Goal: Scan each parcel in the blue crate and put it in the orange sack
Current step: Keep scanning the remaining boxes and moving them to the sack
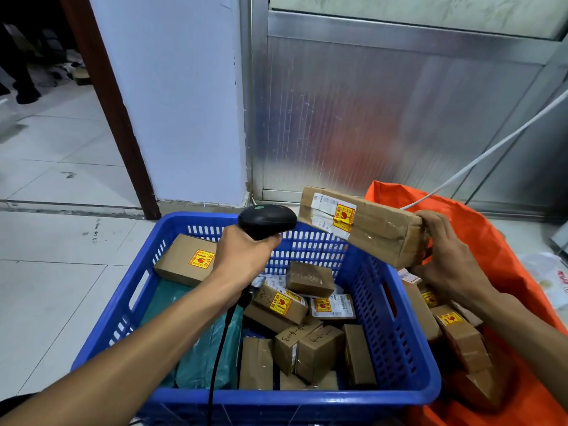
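My left hand (242, 253) grips the scanner (266, 221), my right hand (442, 256) holds a parcel (362, 226) between blue crate (396, 318) and orange sack (491, 241); several parcels already sacked, many remain.

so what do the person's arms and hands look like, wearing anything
Both forearms are bare as far as the frame shows: no sleeves, gloves, watch or rings visible. The left hand and right hand are uncovered, with slim fingers and short nails.
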`<state>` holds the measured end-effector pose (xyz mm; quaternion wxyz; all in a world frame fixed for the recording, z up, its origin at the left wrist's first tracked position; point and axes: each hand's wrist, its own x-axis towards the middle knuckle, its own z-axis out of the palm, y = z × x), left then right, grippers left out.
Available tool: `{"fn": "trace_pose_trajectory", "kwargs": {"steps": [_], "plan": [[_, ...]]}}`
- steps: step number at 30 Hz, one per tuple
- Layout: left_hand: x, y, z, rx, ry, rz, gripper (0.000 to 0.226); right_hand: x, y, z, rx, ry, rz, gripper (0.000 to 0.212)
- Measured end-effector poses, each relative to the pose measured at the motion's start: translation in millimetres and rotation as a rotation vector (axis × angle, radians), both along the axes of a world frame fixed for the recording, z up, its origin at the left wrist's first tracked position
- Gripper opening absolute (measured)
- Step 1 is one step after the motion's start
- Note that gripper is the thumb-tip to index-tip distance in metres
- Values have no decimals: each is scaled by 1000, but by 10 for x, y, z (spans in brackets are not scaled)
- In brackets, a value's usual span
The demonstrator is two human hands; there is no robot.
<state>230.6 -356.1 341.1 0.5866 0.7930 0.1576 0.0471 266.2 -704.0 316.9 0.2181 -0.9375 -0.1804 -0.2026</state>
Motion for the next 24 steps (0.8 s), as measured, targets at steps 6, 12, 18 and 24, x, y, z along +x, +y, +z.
{"fn": "trace_pose_trajectory", "kwargs": {"steps": [6, 12, 18, 24], "plan": [[-17, -19, 5, -2, 23, -17, 20, -61, -432, 138, 24, 8, -166, 96], [-37, -82, 21, 2, 29, -40, 17, -117, -918, 200, 90, 94, -273, 98], [-66, -111, 10, 33, 22, -60, 19, -175, -1099, 261, 198, 151, -289, 103], [-61, -100, -9, 18, 14, -64, 16, -317, -1357, 232, 377, 425, -293, 109]]}}
